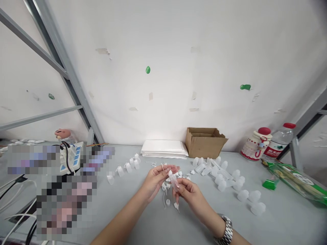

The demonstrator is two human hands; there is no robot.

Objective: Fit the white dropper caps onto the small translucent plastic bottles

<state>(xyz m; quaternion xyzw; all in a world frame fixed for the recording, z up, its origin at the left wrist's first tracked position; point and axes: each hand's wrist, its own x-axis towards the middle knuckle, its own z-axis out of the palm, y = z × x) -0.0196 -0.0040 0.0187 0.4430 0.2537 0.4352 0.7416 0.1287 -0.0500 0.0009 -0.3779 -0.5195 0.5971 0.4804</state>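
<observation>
A small translucent plastic bottle (pixel 174 183) is held tilted between my hands above the table. My right hand (pixel 188 190) is closed around its lower body, with a metal watch on that wrist. At the bottle's upper end my left hand (pixel 156 178) pinches a white cap (pixel 170 173); a thin white cord shows by its fingers. Whether the cap is seated on the neck cannot be told. Beneath the hands lie several loose white caps and pointed tips, among them a nozzle tip (pixel 176 206) and a round cap (pixel 168 202), partly hidden by my fingers.
Capped bottles (pixel 128 166) stand in a diagonal row at left. Several uncapped bottles (pixel 221 184) lie and stand at right. Behind are a white stack (pixel 163 149) and a cardboard box (pixel 206 146). A power strip (pixel 73 158), drink bottle (pixel 277 144) and green packet (pixel 298 180) flank the table.
</observation>
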